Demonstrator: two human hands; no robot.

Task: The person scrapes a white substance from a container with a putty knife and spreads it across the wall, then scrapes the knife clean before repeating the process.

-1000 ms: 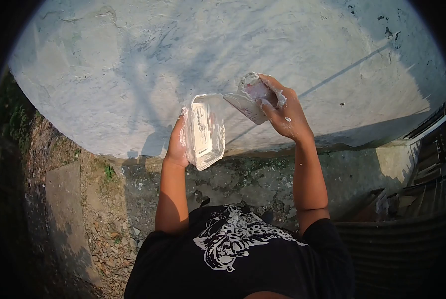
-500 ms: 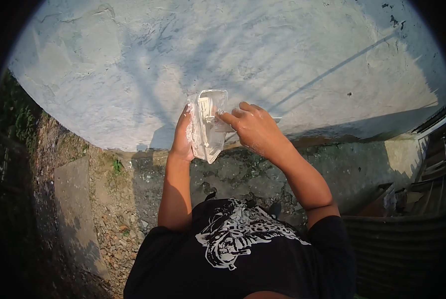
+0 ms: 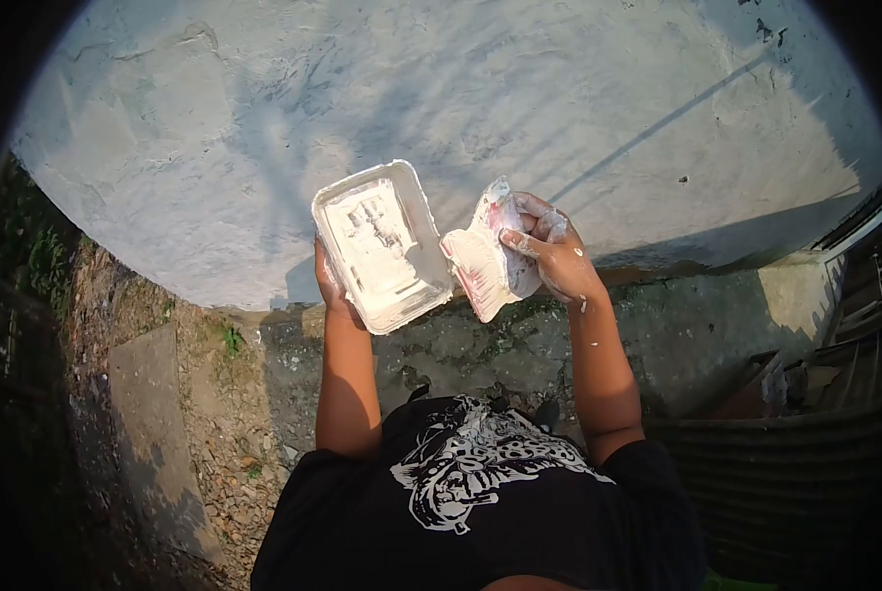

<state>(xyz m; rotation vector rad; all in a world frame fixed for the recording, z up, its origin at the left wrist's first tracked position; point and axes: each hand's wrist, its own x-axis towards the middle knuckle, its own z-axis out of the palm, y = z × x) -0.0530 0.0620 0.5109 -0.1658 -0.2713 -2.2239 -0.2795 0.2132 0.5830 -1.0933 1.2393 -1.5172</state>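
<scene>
A: State of the hands?

B: Left hand point(image 3: 330, 276) grips the tub point(image 3: 418, 202) along its outer left side; some fingers are hidden behind it. Right hand point(image 3: 559, 258) is closed on the flat spreader point(image 3: 482, 274), thumb pressed on its near face.

A: Position of the spreader?

B: Just beside the tub's right rim, in front of the wall point(image 3: 461, 79). Contact with the rim: cannot tell.

A: Handling, as judged?

B: A firm left grip should steady the tub against a scraping edge. A low blade angle and light, even pressure would probably gather paste without spilling. Slick fingers could slip, so a full thumb hold seems sound.

A: Materials?

B: Tub: rectangular, rounded corners, translucent walls, likely thin plastic. White paste point(image 3: 382, 281) coats its bottom, thick and uneven. Spreader: pinkish patches under ridged white smears. Wall: pale, rough, faintly swirled.
</scene>
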